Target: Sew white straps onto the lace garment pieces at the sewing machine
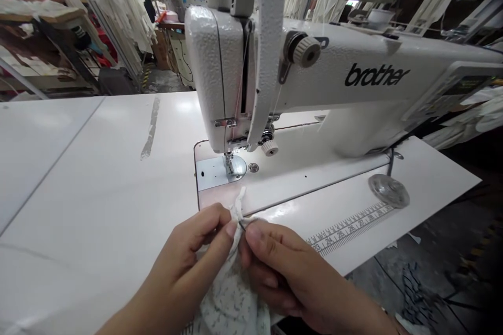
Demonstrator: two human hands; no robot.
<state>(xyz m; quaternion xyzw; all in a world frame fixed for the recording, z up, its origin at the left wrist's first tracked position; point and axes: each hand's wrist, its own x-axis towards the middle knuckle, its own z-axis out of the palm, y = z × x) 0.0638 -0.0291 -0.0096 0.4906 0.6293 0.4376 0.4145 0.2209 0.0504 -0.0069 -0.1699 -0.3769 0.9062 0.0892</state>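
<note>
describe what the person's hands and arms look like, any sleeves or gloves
Both the left hand and the right hand are bare: no gloves, and no rings show on the visible fingers. The forearms are uncovered as far as the frame shows, with no sleeve or cuff in view. The fingernails look short and unpainted.

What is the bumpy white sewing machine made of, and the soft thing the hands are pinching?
The sewing machine looks like metal with a pebbly white paint coat; its skin is grainy and slightly shiny. The plate under the needle is bare, polished metal. The cloth pinched by the left hand and right hand seems thin woven or lacy fabric, whitish with faint grey speckles; it crumples softly.
</note>
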